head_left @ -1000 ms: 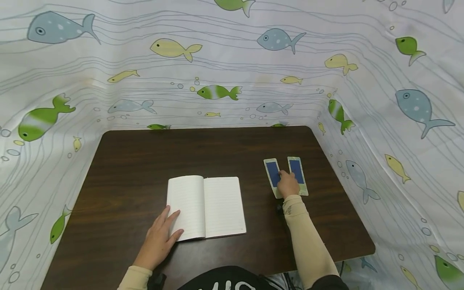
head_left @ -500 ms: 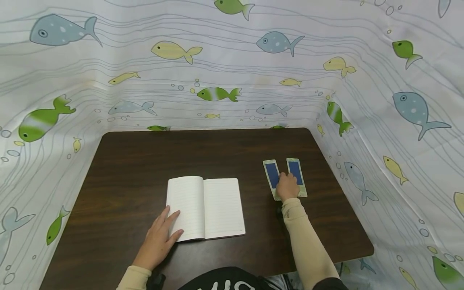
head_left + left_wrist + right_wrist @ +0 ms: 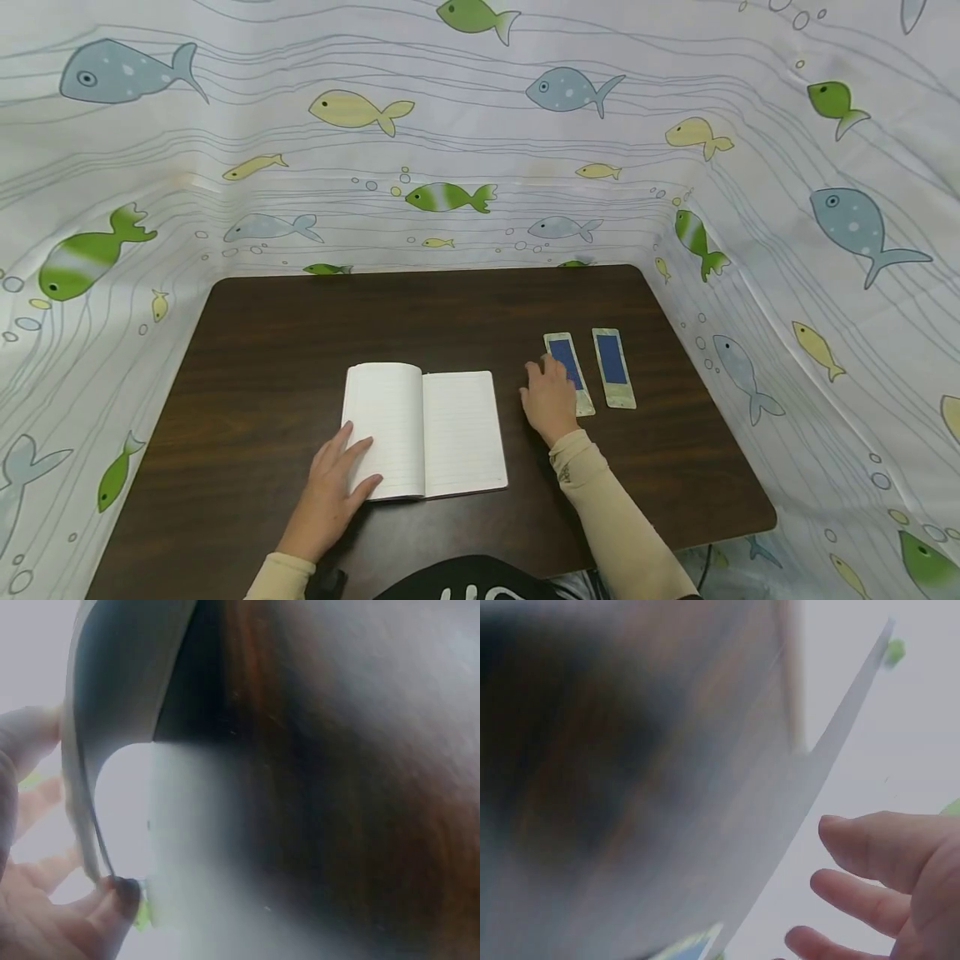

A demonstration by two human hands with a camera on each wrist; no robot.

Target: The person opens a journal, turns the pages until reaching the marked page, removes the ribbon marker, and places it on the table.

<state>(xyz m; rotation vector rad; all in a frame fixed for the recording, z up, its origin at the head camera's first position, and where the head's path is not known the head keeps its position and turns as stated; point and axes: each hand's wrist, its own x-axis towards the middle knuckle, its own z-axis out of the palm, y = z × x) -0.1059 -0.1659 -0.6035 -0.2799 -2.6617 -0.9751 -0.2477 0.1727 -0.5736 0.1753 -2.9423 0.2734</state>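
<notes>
An open notebook (image 3: 465, 433) with blank ruled pages lies on the dark wooden table. My left hand (image 3: 326, 492) rests along its left page, fingers spread, thumb near the bottom edge. In the left wrist view, fingertips (image 3: 124, 894) meet the edge of the notebook (image 3: 124, 671). Two narrow, pale-bordered cards with blue panels lie at the right: the left card (image 3: 566, 358) tilted, the right card (image 3: 613, 367) beside it. My right hand (image 3: 550, 400) overlaps the left card's near-left side. Its fingers are apart and hold nothing in the right wrist view, where a card corner (image 3: 694, 949) shows.
The brown table (image 3: 420, 312) has rounded corners. A white fish-print curtain (image 3: 450, 142) surrounds its back and sides. Bare tabletop shows between the notebook and the cards. The person's dark clothing (image 3: 480, 579) is at the near edge.
My right hand has moved left, off the space between the two cards, and its fingers have opened. Both cards stay on the table. My left hand stays at the notebook.
</notes>
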